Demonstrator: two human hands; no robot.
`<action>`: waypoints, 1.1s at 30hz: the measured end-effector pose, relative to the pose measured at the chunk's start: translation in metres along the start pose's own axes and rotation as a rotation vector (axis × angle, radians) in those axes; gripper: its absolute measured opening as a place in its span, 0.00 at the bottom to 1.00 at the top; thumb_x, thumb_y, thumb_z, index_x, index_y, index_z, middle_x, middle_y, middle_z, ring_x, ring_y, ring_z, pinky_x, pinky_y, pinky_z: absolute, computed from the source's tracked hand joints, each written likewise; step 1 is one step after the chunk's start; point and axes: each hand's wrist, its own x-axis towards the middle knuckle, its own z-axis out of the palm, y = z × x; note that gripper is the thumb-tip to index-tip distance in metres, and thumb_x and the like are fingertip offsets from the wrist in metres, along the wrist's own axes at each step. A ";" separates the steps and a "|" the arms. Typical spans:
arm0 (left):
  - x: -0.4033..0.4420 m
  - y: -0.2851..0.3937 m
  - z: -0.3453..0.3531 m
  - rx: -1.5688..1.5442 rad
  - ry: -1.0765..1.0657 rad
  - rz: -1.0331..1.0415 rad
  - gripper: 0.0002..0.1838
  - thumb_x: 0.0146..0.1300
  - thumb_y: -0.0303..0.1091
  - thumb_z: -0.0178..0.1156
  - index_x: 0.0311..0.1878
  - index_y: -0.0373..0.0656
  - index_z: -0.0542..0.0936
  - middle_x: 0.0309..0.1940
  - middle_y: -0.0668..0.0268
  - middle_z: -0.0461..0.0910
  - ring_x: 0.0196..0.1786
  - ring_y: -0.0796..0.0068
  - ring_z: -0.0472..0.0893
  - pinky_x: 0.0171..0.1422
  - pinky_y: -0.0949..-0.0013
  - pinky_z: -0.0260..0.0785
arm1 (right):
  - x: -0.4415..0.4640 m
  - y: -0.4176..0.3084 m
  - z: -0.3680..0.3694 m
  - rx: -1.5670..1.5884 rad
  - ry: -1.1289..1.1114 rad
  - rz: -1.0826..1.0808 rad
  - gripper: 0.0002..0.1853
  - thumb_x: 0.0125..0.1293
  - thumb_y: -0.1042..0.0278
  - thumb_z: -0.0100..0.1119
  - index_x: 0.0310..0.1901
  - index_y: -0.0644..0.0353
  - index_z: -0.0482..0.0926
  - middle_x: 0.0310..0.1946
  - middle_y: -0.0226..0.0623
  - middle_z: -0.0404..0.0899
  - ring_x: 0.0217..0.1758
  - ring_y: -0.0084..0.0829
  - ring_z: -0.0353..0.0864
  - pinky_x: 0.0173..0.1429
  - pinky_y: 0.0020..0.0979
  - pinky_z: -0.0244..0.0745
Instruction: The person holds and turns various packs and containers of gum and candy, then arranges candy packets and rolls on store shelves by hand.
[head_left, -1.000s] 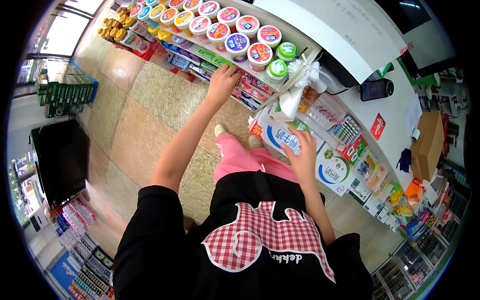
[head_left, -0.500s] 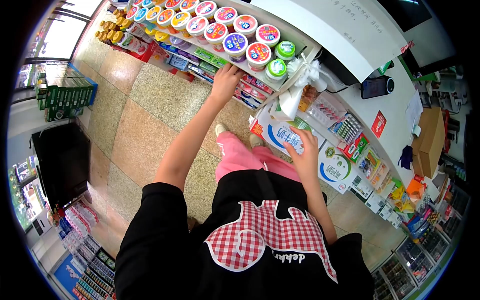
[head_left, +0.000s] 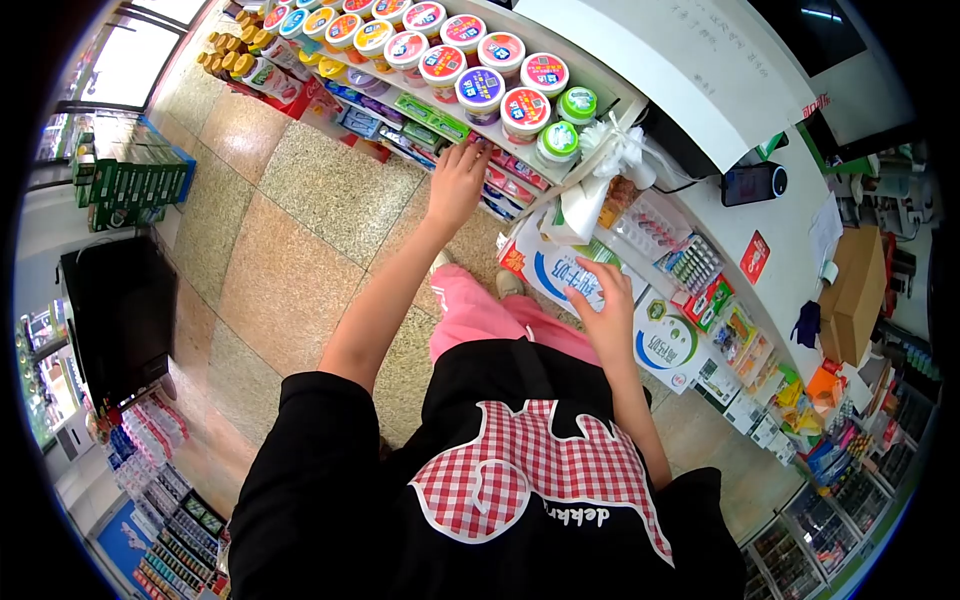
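- Packets in pink and red (head_left: 512,180) sit on the shelf (head_left: 548,173) below the lidded tubs (head_left: 480,92), right at the fingertips of the left hand (head_left: 458,188).
- Compared with half a second ago, that hand has drawn back a little from the shelf front, its wrist now closer to the body, and its fingertips sit nearer the pink packets than the green packs (head_left: 432,117).
- The left forearm now covers part of one shoe (head_left: 440,262), which showed whole before.
- The right hand (head_left: 605,300) has kept nearly the same pose: thumb and fingers curved and spread apart, nothing between them, over the blue-and-white carton (head_left: 550,270).
- The tubs and the two green-lidded jars (head_left: 558,140) stand in the same order as before.
- The left fingers are bent together, but their tips meet the shelf goods and the back of the hand hides the palm; I cannot tell whether they grip a packet or only touch one.
- Whether the right hand touches the carton is unclear too, and it covers part of the printing.
- Tubs at the top are cut off by the edge, and the handwriting on the white panel (head_left: 690,70) is too faint to read.
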 end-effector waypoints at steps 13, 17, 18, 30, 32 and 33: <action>-0.022 0.016 0.006 0.007 -0.123 -0.048 0.33 0.60 0.28 0.56 0.72 0.41 0.68 0.71 0.58 0.68 0.76 0.55 0.62 0.80 0.45 0.49 | 0.000 -0.006 0.008 -0.018 -0.073 -0.065 0.22 0.57 0.68 0.69 0.55 0.57 0.81 0.51 0.38 0.80 0.56 0.44 0.73 0.64 0.39 0.68; -0.022 0.016 0.006 0.012 -0.128 -0.062 0.35 0.59 0.28 0.57 0.73 0.42 0.67 0.71 0.58 0.67 0.77 0.52 0.60 0.81 0.44 0.48 | 0.000 -0.009 0.011 -0.013 -0.079 -0.068 0.21 0.57 0.69 0.69 0.55 0.57 0.82 0.51 0.38 0.80 0.56 0.43 0.73 0.64 0.39 0.67; -0.022 0.016 0.004 -0.003 -0.123 -0.075 0.36 0.58 0.28 0.58 0.73 0.42 0.66 0.71 0.58 0.67 0.77 0.52 0.59 0.81 0.44 0.48 | 0.000 -0.010 0.011 -0.013 -0.080 -0.071 0.21 0.57 0.69 0.69 0.55 0.57 0.82 0.51 0.38 0.80 0.56 0.43 0.73 0.64 0.39 0.67; 0.004 0.006 0.001 -0.076 -0.220 -0.040 0.43 0.47 0.27 0.65 0.72 0.43 0.66 0.74 0.59 0.62 0.79 0.54 0.55 0.83 0.41 0.41 | 0.002 -0.021 0.025 -0.054 -0.109 -0.145 0.21 0.59 0.68 0.68 0.55 0.60 0.81 0.48 0.41 0.81 0.53 0.43 0.76 0.60 0.37 0.69; 0.002 0.006 0.007 -0.074 -0.231 -0.044 0.44 0.47 0.26 0.64 0.73 0.43 0.65 0.74 0.60 0.62 0.80 0.57 0.55 0.83 0.41 0.39 | 0.002 -0.022 0.024 -0.055 -0.118 -0.133 0.21 0.59 0.69 0.68 0.55 0.60 0.81 0.48 0.41 0.81 0.53 0.43 0.76 0.60 0.37 0.69; 0.002 0.006 0.008 -0.075 -0.221 -0.044 0.44 0.47 0.26 0.64 0.73 0.43 0.65 0.74 0.60 0.62 0.80 0.58 0.55 0.83 0.41 0.39 | 0.002 -0.021 0.024 -0.062 -0.105 -0.150 0.21 0.59 0.68 0.68 0.55 0.60 0.81 0.48 0.41 0.81 0.52 0.43 0.76 0.59 0.37 0.69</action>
